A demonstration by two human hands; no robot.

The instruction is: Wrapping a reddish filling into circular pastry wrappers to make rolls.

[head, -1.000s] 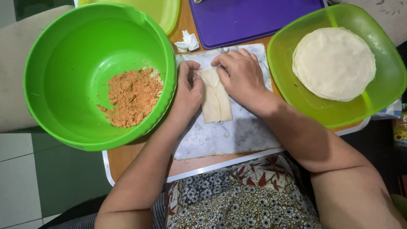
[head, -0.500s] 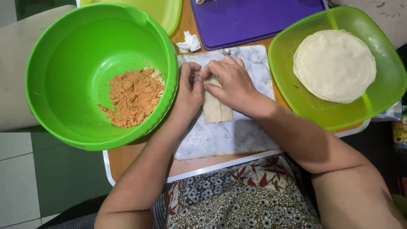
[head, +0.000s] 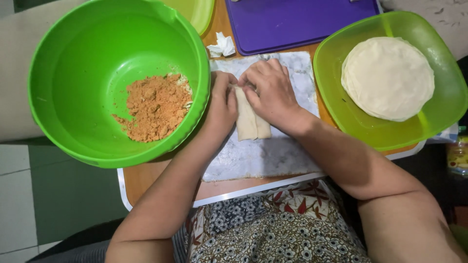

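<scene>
A pale folded dough wrapper (head: 251,122) lies on a floury grey-white board (head: 263,156). My left hand (head: 222,104) presses its left side and my right hand (head: 270,92) covers its top and right side; the fingertips of both meet at the wrapper's far end. The near end of the roll shows below my hands. A big green bowl (head: 73,87) at the left holds orange-brown crumbly filling (head: 156,107). At the right, a lime-green dish (head: 336,97) carries a stack of round flat wrappers (head: 387,78).
A purple cutting board (head: 302,22) lies at the back, with a crumpled white tissue (head: 222,47) beside it. Another lime-green dish (head: 197,12) peeks in at the top. The wooden tray table (head: 146,178) has a white rim; patterned cloth covers my lap below.
My hands moved up toward the far end of the wrapper and drew together; the wrapper is rolled narrower than a second ago.
</scene>
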